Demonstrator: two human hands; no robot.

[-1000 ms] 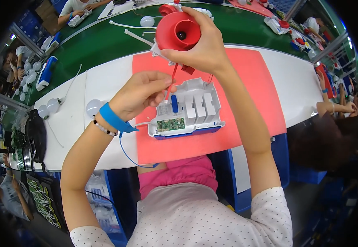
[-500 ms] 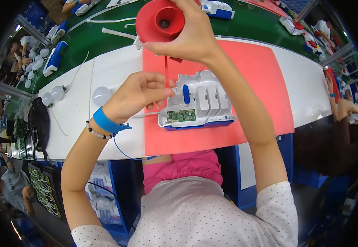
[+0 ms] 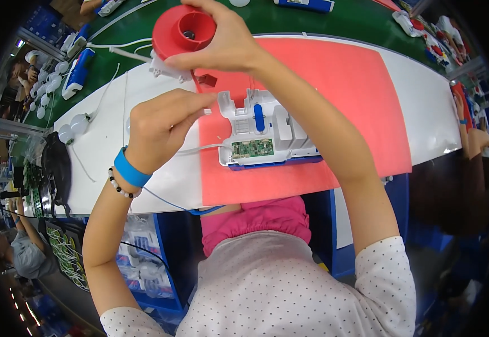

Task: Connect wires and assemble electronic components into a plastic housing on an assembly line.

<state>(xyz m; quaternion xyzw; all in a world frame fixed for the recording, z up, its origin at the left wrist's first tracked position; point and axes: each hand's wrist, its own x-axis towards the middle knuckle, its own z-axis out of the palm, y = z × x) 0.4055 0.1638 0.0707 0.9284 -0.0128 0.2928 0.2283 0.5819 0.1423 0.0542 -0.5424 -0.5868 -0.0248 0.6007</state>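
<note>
Up over the far edge of the worktable, my right hand (image 3: 230, 42) is closed around a red funnel-shaped part (image 3: 168, 33) with a round hollow. A white plastic piece (image 3: 168, 70) shows just beneath it. From there a red wire (image 3: 195, 83) runs down to my left hand (image 3: 163, 126). Its thumb and fingertips are pinched together, with a small white connector (image 3: 207, 112) showing at the tips. Right of the left hand lies an opened white housing (image 3: 283, 130), holding a green circuit board (image 3: 254, 148) and a blue oval piece (image 3: 259, 118). My right forearm hides part of it.
The housing rests on a pink mat (image 3: 357, 106) over a white table (image 3: 424, 123). A white cable (image 3: 199, 149) leads left from the housing. White bulbs (image 3: 80, 123) lie at the left, near a black bag (image 3: 56, 168). A blue cord (image 3: 171, 203) hangs from my left wristband.
The red part has moved left with my right hand. My left hand has come off the housing's edge, shifting left and up, and the white connector now shows at its fingertips.
</note>
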